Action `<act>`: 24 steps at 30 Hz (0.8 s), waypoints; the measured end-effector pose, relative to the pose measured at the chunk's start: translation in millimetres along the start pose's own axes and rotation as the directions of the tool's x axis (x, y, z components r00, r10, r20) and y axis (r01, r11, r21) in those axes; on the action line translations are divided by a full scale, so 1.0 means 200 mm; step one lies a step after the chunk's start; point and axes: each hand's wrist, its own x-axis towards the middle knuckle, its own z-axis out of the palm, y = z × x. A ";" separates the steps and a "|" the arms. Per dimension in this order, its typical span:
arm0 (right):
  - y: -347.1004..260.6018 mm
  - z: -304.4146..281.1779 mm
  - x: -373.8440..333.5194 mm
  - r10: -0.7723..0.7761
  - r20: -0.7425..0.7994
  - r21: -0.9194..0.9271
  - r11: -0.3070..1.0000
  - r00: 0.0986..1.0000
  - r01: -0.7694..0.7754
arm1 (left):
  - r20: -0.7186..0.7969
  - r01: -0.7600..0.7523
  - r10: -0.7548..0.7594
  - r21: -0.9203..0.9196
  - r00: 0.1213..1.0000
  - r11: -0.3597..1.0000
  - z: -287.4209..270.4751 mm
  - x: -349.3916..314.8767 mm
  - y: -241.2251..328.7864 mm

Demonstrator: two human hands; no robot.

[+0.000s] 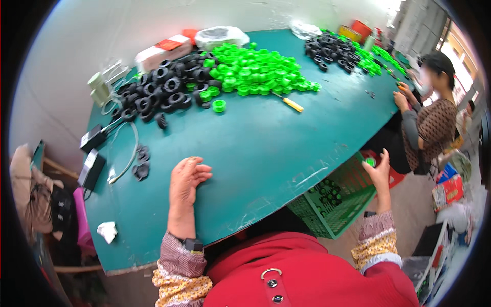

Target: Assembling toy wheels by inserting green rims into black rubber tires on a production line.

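My left hand (188, 181) hovers at or rests on the near part of the green table, its fingers loosely bent and apart, with nothing seen in it. To the right, beyond the table's edge, my right hand (379, 171) is over a green plastic basket (332, 225). A small wheel with a bright green hub (370, 161) shows between its thumb and finger. Inside the basket lie several black tyres with green hubs (328, 193). Farther up the table is a heap of green wheel hubs (255, 69), beside a pile of black tyres (158, 87).
A yellow-handled tool (293, 105) lies before the hubs. Black power adapters (92, 166) and a cable are on the left, near dark scraps (141, 166) and crumpled white paper (107, 232). A co-worker (434, 107) sits at the right by another heap of tyres (332, 49).
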 end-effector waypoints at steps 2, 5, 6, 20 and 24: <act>0.04 0.02 -0.02 0.123 0.113 0.276 0.949 0.986 -0.150 | -0.016 -0.004 0.004 0.002 1.000 1.000 0.01 0.01 -0.01; -0.18 0.03 -0.01 0.003 0.219 0.407 0.909 0.976 -0.094 | -0.017 -0.001 0.001 -0.016 1.000 1.000 -0.03 -0.03 -0.01; -0.26 0.05 -0.01 -0.069 0.173 0.430 0.903 0.983 -0.013 | 0.009 0.004 -0.004 -0.048 1.000 0.999 -0.04 -0.04 -0.01; -1.45 0.42 -0.24 -0.871 0.348 0.583 0.491 0.347 0.647 | -0.132 -0.001 0.037 0.266 0.991 0.964 -0.22 -0.01 0.26; -1.49 0.49 -0.32 -0.861 0.178 0.568 0.486 0.477 0.664 | -0.194 -0.073 0.169 0.423 0.966 0.903 -0.34 0.20 0.39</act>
